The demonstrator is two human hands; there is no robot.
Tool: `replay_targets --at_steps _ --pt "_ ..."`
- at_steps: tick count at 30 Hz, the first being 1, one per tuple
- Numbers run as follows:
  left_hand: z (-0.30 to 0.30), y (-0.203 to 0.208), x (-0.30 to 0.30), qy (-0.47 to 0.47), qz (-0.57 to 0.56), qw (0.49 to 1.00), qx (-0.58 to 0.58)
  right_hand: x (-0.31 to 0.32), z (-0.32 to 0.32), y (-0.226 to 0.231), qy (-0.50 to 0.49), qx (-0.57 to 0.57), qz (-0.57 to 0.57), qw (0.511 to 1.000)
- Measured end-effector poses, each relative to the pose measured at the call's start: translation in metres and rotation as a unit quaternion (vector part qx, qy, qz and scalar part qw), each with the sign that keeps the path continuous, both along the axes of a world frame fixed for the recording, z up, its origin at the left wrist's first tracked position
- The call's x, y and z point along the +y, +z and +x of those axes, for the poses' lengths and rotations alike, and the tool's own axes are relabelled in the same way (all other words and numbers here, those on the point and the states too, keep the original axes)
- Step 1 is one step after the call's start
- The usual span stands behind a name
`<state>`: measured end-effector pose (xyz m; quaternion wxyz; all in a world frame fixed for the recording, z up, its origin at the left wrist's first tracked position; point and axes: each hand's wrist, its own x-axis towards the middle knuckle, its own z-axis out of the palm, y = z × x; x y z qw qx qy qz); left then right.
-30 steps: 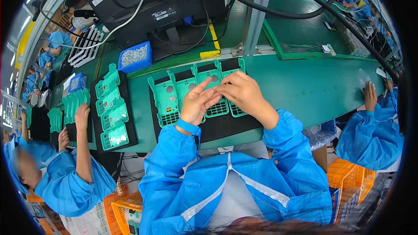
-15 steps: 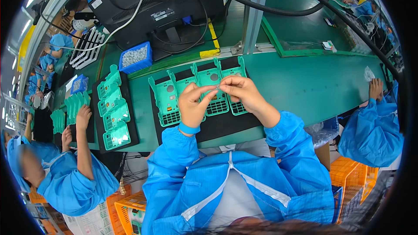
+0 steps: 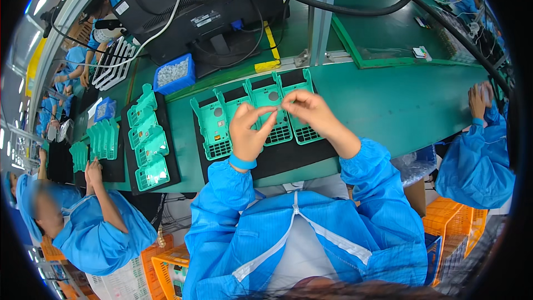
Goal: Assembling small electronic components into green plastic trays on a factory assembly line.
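Both my hands hover over a row of several green plastic housings (image 3: 213, 118) lying on a black mat (image 3: 261, 168). Thumb and forefinger of my left hand (image 3: 247, 132) are pinched together at the tips, with a tiny pale bit there, too small to name. Just to its right, my right hand (image 3: 316, 115) also has thumb and forefinger closed; whatever they hold, if anything, is hidden. A small gap separates the fingertips of the two hands. Grids of openings line the near ends of the housings, and round grey discs show inside some.
Left of the mat lies another black board (image 3: 173, 158) with several green housings (image 3: 151, 173). A blue bin (image 3: 191, 72) of small pale parts stands behind, near a monitor (image 3: 194, 16). A metal post (image 3: 318, 22) rises at the back. Co-workers sit at left and right.
My right fingertips have drawn slightly apart from my left ones. The left co-worker's hands have come together lower down; the right co-worker's hands have risen a little.
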<state>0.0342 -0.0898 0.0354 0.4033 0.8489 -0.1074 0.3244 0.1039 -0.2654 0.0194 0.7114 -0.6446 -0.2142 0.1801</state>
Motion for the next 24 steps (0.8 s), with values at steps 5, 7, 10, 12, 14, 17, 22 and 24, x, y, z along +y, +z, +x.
replay_targets --at_steps 5,7,10,12,14,17,22,24 --pt "0.013 -0.012 0.007 -0.012 0.051 0.997 0.061 -0.014 0.021 -0.006 -0.115 -0.076 0.016 0.99" --pt "0.017 -0.014 0.006 -0.016 0.087 0.993 0.076 -0.016 0.021 -0.006 -0.125 -0.092 0.003 0.988" --pt "0.022 -0.015 0.003 0.014 0.162 0.983 0.082 -0.017 0.02 -0.006 -0.133 -0.129 -0.023 0.982" --pt "0.026 -0.017 0.004 0.006 0.193 0.977 0.09 -0.017 0.02 -0.006 -0.133 -0.15 -0.035 0.979" --pt "0.029 -0.019 0.004 0.001 0.189 0.977 0.094 -0.017 0.019 -0.006 -0.135 -0.155 -0.033 0.978" --pt "0.032 -0.022 0.005 -0.007 0.178 0.979 0.102 -0.014 0.015 -0.001 -0.156 -0.147 -0.018 0.977" --pt "0.035 -0.022 0.006 -0.01 0.171 0.978 0.118 -0.013 0.014 0.002 -0.153 -0.162 -0.035 0.974" --pt "0.036 -0.023 0.005 -0.007 0.179 0.975 0.13 -0.014 0.014 0.002 -0.153 -0.163 -0.033 0.974"
